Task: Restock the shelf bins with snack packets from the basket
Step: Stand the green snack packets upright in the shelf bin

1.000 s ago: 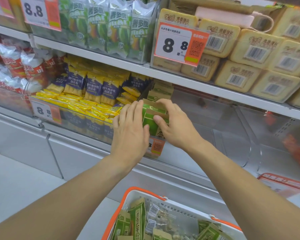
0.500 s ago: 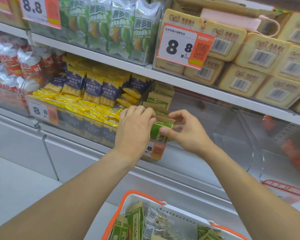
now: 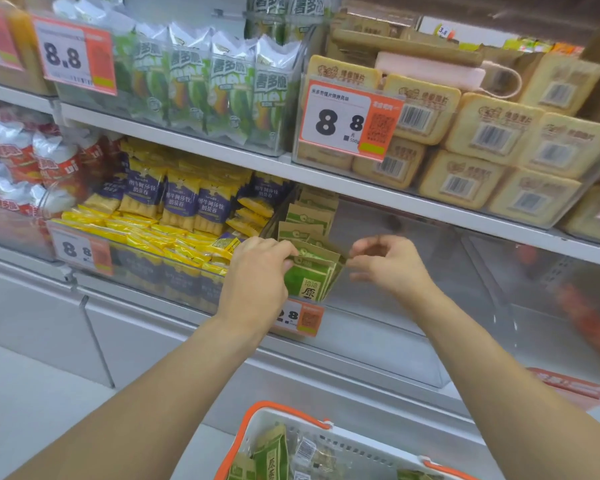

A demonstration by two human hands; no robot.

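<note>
Green and kraft-brown snack packets [image 3: 307, 280] stand upright in a row at the left end of a clear shelf bin [image 3: 395, 306] on the lower shelf. My left hand [image 3: 257, 271] curls its fingers over the top edge of the front packets from the left. My right hand [image 3: 388, 263] is at their right side, thumb and forefinger pinched at the top right corner of the stack. More of the same packets [image 3: 309, 216] stand further back in the row. A white basket [image 3: 312, 426] with orange handles sits below, holding several green packets [image 3: 271, 459].
Right of the green row the clear bin is mostly bare. Yellow and purple packets [image 3: 174, 216] fill the bin to the left. Price tags [image 3: 300, 318] hang on the bin fronts. The upper shelf [image 3: 395, 199] carries green bags and tan boxed snacks.
The packets have gone down into the bin and stand upright. My right hand slid from the packet's front to its right corner. The camera moved closer and slightly up.
</note>
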